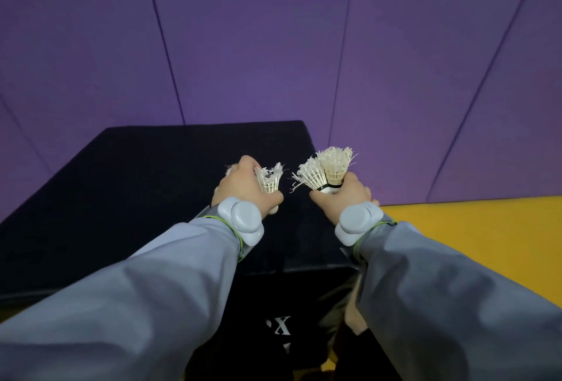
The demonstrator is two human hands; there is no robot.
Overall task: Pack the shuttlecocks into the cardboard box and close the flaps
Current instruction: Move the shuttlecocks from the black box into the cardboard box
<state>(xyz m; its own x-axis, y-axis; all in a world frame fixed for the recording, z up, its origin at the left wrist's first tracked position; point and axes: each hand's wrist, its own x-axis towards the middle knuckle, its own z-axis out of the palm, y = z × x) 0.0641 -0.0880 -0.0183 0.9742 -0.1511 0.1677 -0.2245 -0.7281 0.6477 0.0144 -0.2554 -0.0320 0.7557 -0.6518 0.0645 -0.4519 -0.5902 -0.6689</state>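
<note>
My left hand point(243, 187) is closed around a worn white shuttlecock point(270, 180), its frayed feathers sticking out to the right of my thumb; more white feathers peek out on the hand's far side. My right hand point(345, 198) grips two shuttlecocks point(325, 172) by their cork ends, feathers pointing up and to the left. Both hands hover over the top of a black padded block point(137, 186). A bit of brown cardboard point(351, 307), perhaps the box, shows low down under my right sleeve; most of it is hidden.
Purple padded wall panels point(273, 46) rise behind the black block. A yellow mat point(486, 237) lies to the right. White trackers sit on both wrists point(243, 219), over grey sleeves. White letters point(278, 326) mark the block's front face.
</note>
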